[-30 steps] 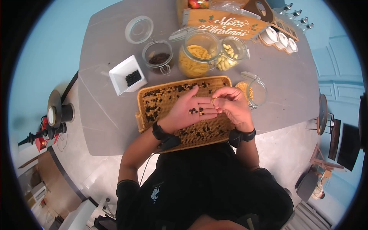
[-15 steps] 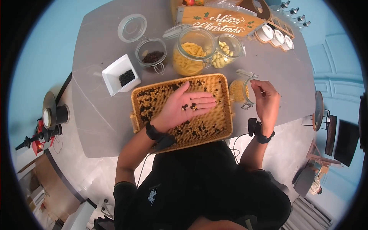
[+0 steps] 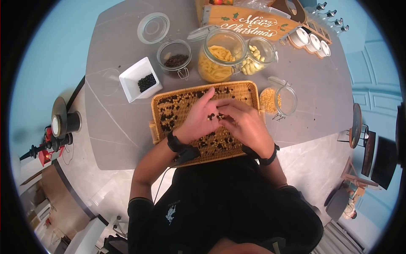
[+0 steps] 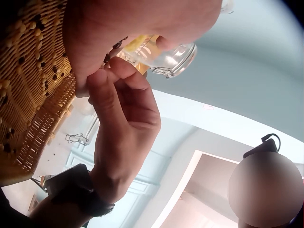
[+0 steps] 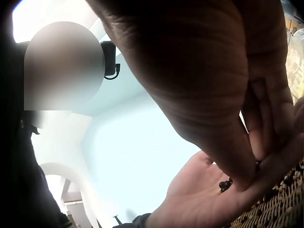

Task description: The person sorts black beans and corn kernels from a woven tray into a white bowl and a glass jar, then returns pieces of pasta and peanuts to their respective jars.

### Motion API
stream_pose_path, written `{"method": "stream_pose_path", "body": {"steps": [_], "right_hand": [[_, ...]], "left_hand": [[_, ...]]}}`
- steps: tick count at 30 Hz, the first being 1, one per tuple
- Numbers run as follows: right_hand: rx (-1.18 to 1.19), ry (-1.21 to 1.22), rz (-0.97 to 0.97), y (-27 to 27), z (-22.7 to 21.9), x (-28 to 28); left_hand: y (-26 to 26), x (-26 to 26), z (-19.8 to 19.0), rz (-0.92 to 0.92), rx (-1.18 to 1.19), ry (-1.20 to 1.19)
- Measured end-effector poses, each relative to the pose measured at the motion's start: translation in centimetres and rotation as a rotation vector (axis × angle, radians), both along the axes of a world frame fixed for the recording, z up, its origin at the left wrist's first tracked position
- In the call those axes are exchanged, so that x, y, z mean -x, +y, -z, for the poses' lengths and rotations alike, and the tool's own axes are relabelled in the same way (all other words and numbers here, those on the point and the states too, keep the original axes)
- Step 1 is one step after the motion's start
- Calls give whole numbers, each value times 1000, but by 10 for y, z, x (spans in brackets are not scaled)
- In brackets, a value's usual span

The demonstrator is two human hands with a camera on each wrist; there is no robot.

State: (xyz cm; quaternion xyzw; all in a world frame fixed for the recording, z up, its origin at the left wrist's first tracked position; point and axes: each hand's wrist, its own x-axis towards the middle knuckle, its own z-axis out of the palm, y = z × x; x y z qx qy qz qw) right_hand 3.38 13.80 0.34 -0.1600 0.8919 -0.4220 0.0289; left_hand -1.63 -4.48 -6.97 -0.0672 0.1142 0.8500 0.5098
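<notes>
At the centre of the frame, the left hand point(image 3: 201, 118) lies spread, palm up, holding dark beans point(image 3: 211, 117). The right hand's point(image 3: 247, 125) thumb and fingertips pinch at them.

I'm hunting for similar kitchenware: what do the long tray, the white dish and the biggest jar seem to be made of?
Tray: probably rattan or wicker, possibly a synthetic copy; tan woven strands.
White dish: glossy-looking ceramic or plastic; smooth, opaque sides.
Biggest jar: likely clear glass, judging by its transparent, shiny wall.
</notes>
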Motion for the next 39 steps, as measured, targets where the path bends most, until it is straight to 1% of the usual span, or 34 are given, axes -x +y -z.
{"method": "stream_pose_path", "body": {"steps": [4,7,10,13,16,19,25,28,31,34,36,39], "right_hand": [[-6,68,-59,0,6,1],[-41,79,-66,0,10,1],[-145,146,-45,-5,15,-3],[-192,226,-28,-8,16,-2],[-111,230,-5,-7,13,0],[-94,227,-29,-3,14,0],[-133,202,-88,1,16,-1],[-101,207,-62,-1,15,0],[20,217,6,0,15,1],[269,-18,127,10,7,-3],[357,-24,233,31,3,-3],[293,49,520,74,-5,-4]], "left_hand": [[4,-2,-6,-2,77,5],[5,-3,-8,-5,85,15],[3,-2,-2,34,79,53],[4,-2,-6,31,107,41],[4,-2,-4,15,112,68],[4,-2,-3,8,85,69],[4,-3,-4,19,90,25],[5,-4,-3,7,112,33],[4,-4,2,-4,82,30],[2,-3,-9,-18,57,-28],[3,-1,-15,6,49,1],[3,0,-17,9,38,19]]}}
